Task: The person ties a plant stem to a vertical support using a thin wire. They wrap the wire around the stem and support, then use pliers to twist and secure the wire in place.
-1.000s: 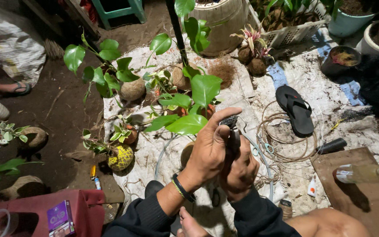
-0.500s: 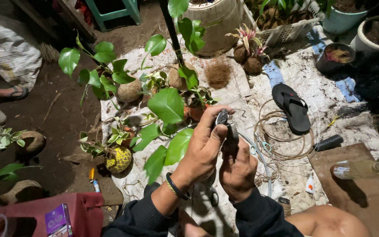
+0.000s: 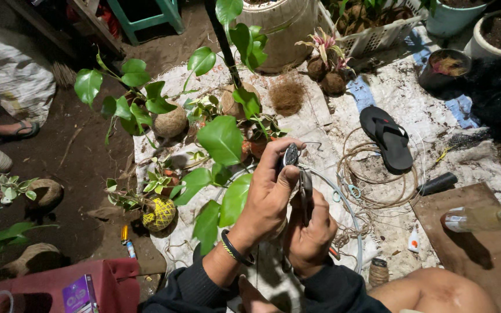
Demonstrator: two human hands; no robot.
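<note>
- Left hand [image 3: 268, 200]: raised above the white ground sheet [image 3: 401, 104]; fingers [image 3: 288, 174] closed around the head of a dark metal hand tool [image 3: 297, 174]. A black wristband sits on this wrist.
- Right hand [image 3: 313, 235]: just beside the left hand, touching it; fingers closed on the lower handles of the same tool.
- Hand tool: upright between both hands, above the sheet, in front of a large-leaved green plant [image 3: 224, 142].
- Wire coil [image 3: 372, 174]: lies on the sheet, right of the hands.
- Black sandal [image 3: 387, 138]: on the sheet, at the far edge of the coil.
- Yellow netted ball [image 3: 159, 213]: on the sheet's left edge, left of the hands.
- Glass bottle [image 3: 476, 218]: lying on a brown board, right of the coil.
</note>
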